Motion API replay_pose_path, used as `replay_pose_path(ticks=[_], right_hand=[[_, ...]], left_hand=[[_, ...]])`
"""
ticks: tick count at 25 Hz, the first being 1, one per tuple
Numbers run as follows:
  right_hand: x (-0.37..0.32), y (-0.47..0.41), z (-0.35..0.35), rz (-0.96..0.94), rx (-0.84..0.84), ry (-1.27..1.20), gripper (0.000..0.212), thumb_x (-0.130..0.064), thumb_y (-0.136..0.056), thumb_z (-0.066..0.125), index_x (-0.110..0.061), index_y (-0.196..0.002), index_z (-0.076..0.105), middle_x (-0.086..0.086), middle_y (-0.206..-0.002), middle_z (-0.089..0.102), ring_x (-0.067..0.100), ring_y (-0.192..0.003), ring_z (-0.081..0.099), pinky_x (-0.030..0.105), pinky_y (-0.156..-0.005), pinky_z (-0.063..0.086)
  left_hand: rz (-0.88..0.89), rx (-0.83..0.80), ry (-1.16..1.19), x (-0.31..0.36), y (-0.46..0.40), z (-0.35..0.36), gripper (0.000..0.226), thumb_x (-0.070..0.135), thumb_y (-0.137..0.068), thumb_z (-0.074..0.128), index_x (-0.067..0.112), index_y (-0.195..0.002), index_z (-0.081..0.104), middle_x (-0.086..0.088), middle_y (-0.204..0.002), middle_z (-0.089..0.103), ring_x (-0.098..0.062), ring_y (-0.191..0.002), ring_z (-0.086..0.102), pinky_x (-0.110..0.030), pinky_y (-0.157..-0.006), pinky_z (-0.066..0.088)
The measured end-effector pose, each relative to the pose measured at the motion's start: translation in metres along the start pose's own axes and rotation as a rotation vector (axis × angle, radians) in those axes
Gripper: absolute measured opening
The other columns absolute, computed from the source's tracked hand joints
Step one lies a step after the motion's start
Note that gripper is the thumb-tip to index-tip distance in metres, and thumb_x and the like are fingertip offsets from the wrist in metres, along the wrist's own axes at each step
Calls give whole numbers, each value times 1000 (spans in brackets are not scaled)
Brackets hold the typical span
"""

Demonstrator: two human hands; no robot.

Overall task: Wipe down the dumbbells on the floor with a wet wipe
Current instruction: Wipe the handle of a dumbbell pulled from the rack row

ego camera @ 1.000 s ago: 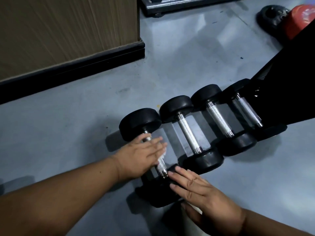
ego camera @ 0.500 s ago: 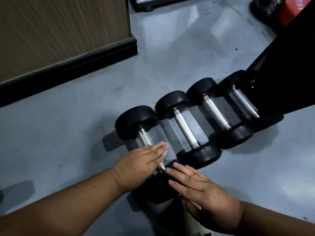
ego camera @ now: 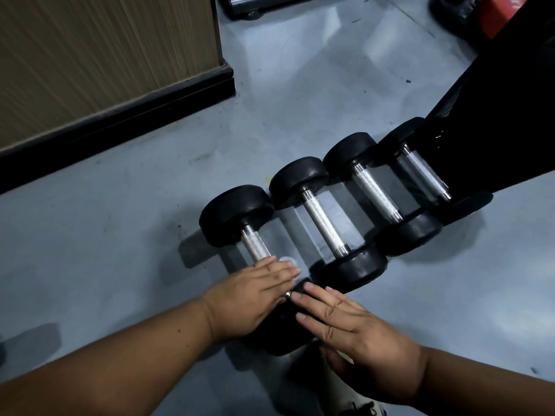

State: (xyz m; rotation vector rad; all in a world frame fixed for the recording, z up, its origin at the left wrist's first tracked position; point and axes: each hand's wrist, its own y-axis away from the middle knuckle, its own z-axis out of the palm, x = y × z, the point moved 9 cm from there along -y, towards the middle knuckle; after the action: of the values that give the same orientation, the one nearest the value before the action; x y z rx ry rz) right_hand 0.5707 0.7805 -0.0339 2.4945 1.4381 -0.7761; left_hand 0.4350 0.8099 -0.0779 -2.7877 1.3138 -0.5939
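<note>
Under your left hand [ego camera: 258, 291] fingers [ego camera: 279, 270], held flat together, the wet wipe [ego camera: 286, 259] has slid down the nearest dumbbell [ego camera: 253, 244] handle; upper handle done. Right hand [ego camera: 351, 322] flat, steadies its near end.

Both forearms are bare from the near edge of the view to the wrists: no sleeves, no watch, no bracelet or band. The left hand [ego camera: 255, 298] is ungloved, and no ring shows on its fingers; its nails are short and plain. The right hand [ego camera: 357, 331] is likewise ungloved and ringless, with short, unpainted nails and clear creases across the knuckles. A small dark spot marks the left forearm near the wrist. At the near edge, under the right wrist, part of a pale shoe [ego camera: 365, 409] with dark laces shows; the rest of it is cut off.
</note>
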Motion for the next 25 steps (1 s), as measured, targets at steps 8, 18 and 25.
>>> replay_pose_path(ticks=[8, 18, 25], right_hand=[[4, 2, 3, 15, -26, -25, 48, -18, -108, 40, -8, -155, 49, 6, -171, 32, 31, -159, 25, 58, -121, 37], [5, 1, 3, 44, -24, -75, 51, -7, -103, 49, -7, -154, 51, 7, -170, 34, 32, -159, 26, 62, -118, 39], [3, 3, 2, 49, -18, -84, 55, -5, -99, 57, -8, -154, 51, 7, -170, 34, 32, -159, 26, 63, -117, 39]], left_hand=[[-83, 84, 72, -13, -3, -8, 44, 16, -97, 48, -1, -135, 63, -15, -144, 61, -26, -140, 49, -33, -125, 20], [-139, 80, 328, -21, -2, -24, 46, -4, -84, 72, 7, -128, 70, -7, -152, 55, -18, -144, 48, -32, -120, 38], [-988, 290, 750, -73, 20, -56, 33, 24, -60, 99, 15, -66, 68, 13, -56, 63, 3, -51, 54, -13, -54, 42]])
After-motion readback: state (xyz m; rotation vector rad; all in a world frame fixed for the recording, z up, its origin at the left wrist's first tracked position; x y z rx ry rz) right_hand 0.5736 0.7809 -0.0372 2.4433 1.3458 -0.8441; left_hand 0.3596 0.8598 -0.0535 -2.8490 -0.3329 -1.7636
